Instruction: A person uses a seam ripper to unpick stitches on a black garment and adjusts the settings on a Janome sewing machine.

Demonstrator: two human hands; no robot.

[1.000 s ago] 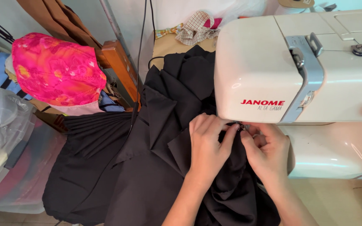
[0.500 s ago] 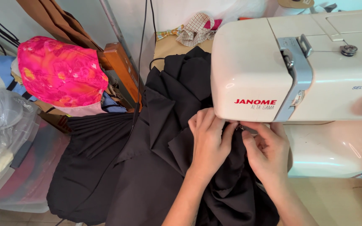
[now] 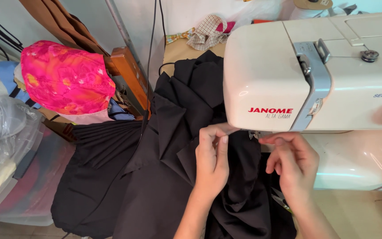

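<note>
A cream sewing machine (image 3: pixel 288 75) stands on a wooden table at the right. Black fabric (image 3: pixel 169 146) is bunched under its head and hangs off the table's left edge. My left hand (image 3: pixel 212 157) rests on the black fabric just below the machine head, its fingertips pinched near the needle area. My right hand (image 3: pixel 293 163) is beside it on the right, fingers curled, thumb and forefinger close to the presser foot (image 3: pixel 254 134). What the fingertips pinch is too small to tell. The needle itself is hidden by the machine head.
A bright pink patterned cloth (image 3: pixel 65 79) lies over a wooden chair (image 3: pixel 129 75) at the left. Clear plastic bins and bags (image 3: pixel 9 155) sit at the lower left. Small scissors (image 3: pixel 281 200) lie under my right wrist. Checked fabric scraps (image 3: pixel 206 31) lie behind the machine.
Both hands have lifted slightly off the fabric and drawn a little apart; fingertips now reach up under the machine head. The view has shifted so the machine sits further right.
</note>
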